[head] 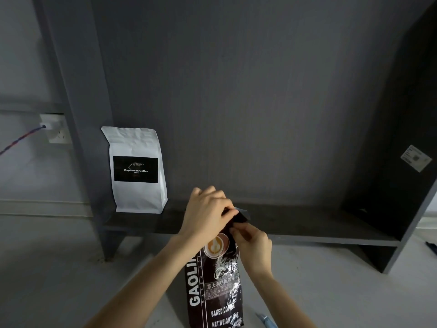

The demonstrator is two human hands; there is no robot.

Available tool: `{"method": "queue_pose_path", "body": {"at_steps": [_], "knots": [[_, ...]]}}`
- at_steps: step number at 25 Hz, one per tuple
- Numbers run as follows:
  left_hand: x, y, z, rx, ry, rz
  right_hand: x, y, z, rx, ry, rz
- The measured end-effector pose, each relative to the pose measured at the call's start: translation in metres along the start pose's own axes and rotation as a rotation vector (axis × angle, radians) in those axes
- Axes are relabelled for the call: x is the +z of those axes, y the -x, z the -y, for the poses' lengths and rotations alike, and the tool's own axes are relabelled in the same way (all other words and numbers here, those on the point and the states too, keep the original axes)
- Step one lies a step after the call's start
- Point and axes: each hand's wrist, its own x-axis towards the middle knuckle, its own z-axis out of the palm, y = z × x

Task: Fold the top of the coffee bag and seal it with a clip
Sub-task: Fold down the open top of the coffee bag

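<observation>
The dark coffee bag [216,280] stands upright in the lower centre of the frame, its base cut off by the bottom edge, and the job looks to be at the folding step: the top is bent over but no clip sits on it yet. Going from the left, a wall socket [56,129] with a twisted cord is at the far left, then a white coffee bag [137,171] stands on the left end of the dark shelf [307,223], well apart from the work. Next, the left hand [205,214] is curled over the bag's top from the left, its fingers pinching the folded flap [241,216]. Just right of it, the right hand [253,247] pinches the bag's upper right edge below the flap. A pale blue object [266,319], possibly the clip, lies at the bottom edge just right of the bag; I cannot tell for sure. The pale floor to either side of the bag is open, so reaching right and down looks unobstructed, while the shelf's front edge runs close behind the hands.
</observation>
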Motion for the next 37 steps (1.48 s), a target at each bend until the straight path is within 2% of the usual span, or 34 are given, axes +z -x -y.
{"method": "queue_pose_path", "body": {"at_steps": [6,8,14,16,20,23,25,28,32,37], "knots": [[-0.007,-0.014,0.015,-0.307,0.182,0.023,-0.001,0.005,0.002,-0.055,-0.054,0.039],[-0.010,-0.015,0.017,-0.301,0.173,0.049,0.000,0.005,0.004,-0.069,-0.067,0.044],[-0.024,-0.006,0.024,-0.113,0.230,0.069,-0.006,0.005,-0.003,-0.037,-0.062,0.005],[-0.027,0.001,0.030,-0.152,0.353,0.020,-0.011,0.002,-0.008,0.003,-0.084,-0.007],[-0.019,0.030,0.039,-0.416,0.674,-0.068,-0.011,-0.001,-0.010,0.014,-0.089,-0.001],[-0.008,0.052,0.040,-0.569,0.872,-0.069,-0.009,-0.001,-0.010,0.024,-0.114,0.006],[-0.003,0.061,0.038,-0.593,0.901,-0.050,-0.008,0.001,-0.008,0.009,-0.129,0.020],[0.000,0.062,0.033,-0.539,0.910,-0.036,-0.009,0.002,-0.004,-0.017,-0.164,0.057],[-0.001,0.057,0.028,-0.524,0.907,-0.030,-0.016,-0.003,0.002,-0.009,-0.260,0.037],[0.004,0.059,0.030,-0.581,0.955,-0.106,-0.020,-0.007,0.002,0.103,-0.441,0.105]]}}
